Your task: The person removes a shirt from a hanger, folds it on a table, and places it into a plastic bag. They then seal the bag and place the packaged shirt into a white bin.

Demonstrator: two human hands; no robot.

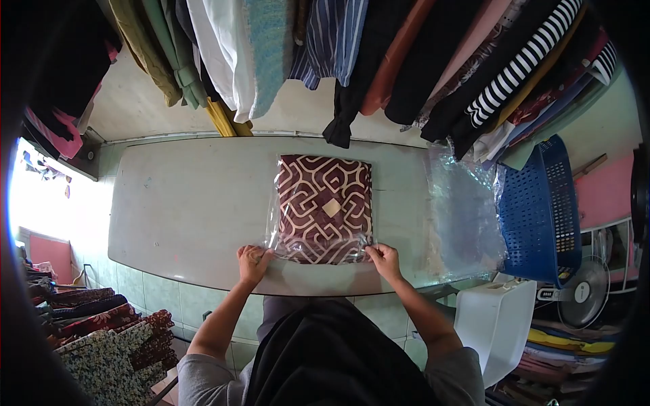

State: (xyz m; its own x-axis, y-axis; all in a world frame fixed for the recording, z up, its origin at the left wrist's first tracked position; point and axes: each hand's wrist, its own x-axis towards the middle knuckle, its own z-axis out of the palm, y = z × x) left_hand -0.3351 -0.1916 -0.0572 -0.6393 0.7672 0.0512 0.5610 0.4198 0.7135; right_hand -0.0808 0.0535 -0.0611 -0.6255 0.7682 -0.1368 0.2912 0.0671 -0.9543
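Note:
A folded maroon cloth with a cream geometric pattern (325, 203) lies flat on the table (196, 203), inside a clear plastic bag (273, 220). The bag's near edge is pinched at both corners. My left hand (254, 262) is closed on the near left corner, a ring on one finger. At the near right corner, my right hand (385, 261) grips the bag between thumb and fingers. Some of the plastic looks bunched beside the right fingertips.
A stack of clear plastic bags (467, 216) covers the table's right end, beside a blue basket (542, 210). Clothes (223, 54) hang above the far edge. A white bin (497, 325) and a fan (582, 294) stand at right; folded fabrics (122, 345) lie lower left.

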